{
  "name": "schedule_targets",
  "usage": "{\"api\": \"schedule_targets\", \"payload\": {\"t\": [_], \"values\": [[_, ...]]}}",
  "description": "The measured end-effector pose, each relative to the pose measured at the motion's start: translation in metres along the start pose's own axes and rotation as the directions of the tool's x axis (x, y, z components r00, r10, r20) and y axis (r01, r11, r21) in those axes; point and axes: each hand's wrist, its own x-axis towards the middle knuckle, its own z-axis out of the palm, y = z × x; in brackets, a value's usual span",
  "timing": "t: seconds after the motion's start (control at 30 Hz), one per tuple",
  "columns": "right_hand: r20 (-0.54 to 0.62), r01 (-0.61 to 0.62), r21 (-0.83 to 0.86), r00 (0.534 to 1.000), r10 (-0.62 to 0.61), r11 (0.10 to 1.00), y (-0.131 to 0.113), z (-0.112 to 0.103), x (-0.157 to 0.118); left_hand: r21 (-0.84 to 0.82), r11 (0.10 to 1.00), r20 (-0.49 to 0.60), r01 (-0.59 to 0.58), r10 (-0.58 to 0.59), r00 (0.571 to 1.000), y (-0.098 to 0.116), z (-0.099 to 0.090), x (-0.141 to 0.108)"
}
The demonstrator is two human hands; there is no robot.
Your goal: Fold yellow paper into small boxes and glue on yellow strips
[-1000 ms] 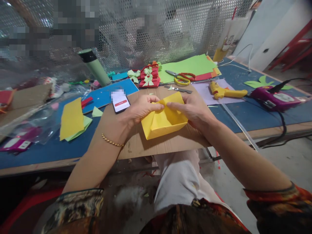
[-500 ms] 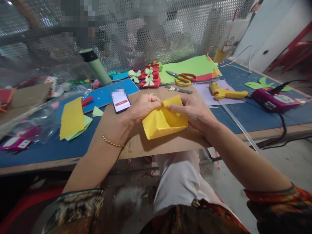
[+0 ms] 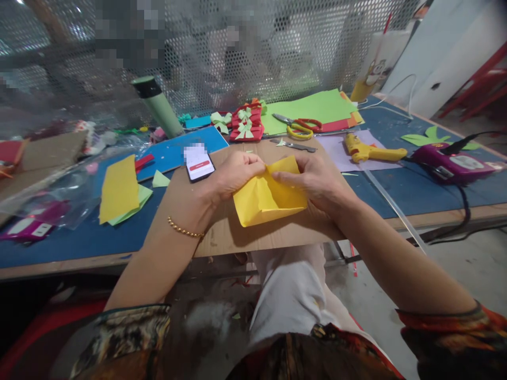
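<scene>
Between my hands is a folded yellow paper (image 3: pixel 253 203), shaped like a small open pocket with its hollow side facing me. My left hand (image 3: pixel 240 171) pinches its upper left edge between thumb and fingers. On the far right side, my right hand (image 3: pixel 317 182) grips the paper, thumb on the near face and the other fingers mostly hidden behind it. Beneath the paper lies a brown cardboard sheet (image 3: pixel 222 235) at the table edge. A phone (image 3: pixel 199 163) with a lit screen rests beside my left wrist.
Scissors (image 3: pixel 299 127) and a cutter blade (image 3: pixel 295 145) lie behind my hands, near red paper pieces with green bows (image 3: pixel 246 124). A yellow glue gun (image 3: pixel 372 152) is at right, beside a purple device (image 3: pixel 451 161). Yellow paper (image 3: pixel 119 190) and a green bottle (image 3: pixel 158 108) stand left.
The view has shifted slightly, so the table things sit a little further right. My right thumb has moved a little on the yellow paper; both hands keep their hold.
</scene>
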Motion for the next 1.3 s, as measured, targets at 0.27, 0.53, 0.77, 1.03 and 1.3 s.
{"api": "schedule_targets", "payload": {"t": [0.27,0.53,0.77,1.03,1.3], "values": [[-0.004,0.028,-0.067,1.000,-0.028,0.997,-0.0031,0.0020,-0.0028,-0.037,0.999,-0.038,-0.007,0.006,0.999,0.0053,0.0050,-0.0061],[-0.070,0.131,-0.335,0.984,-0.163,0.933,-0.0033,0.0021,0.0001,-0.002,0.997,0.024,-0.074,0.075,0.997,0.0027,0.0032,-0.0059],[-0.056,0.191,-0.395,0.971,-0.231,0.899,-0.0039,0.0046,-0.0002,-0.006,0.993,0.048,-0.119,0.120,0.992,0.0010,0.0014,-0.0058],[0.031,0.289,-0.522,0.947,-0.320,0.803,0.0011,-0.0002,0.0047,0.032,0.987,0.084,-0.160,0.157,0.984,0.0000,-0.0005,-0.0052],[0.064,0.299,-0.535,0.947,-0.315,0.791,-0.0004,-0.0045,0.0021,0.006,0.995,0.055,-0.096,0.095,0.994,0.0020,0.0008,-0.0076]]}}
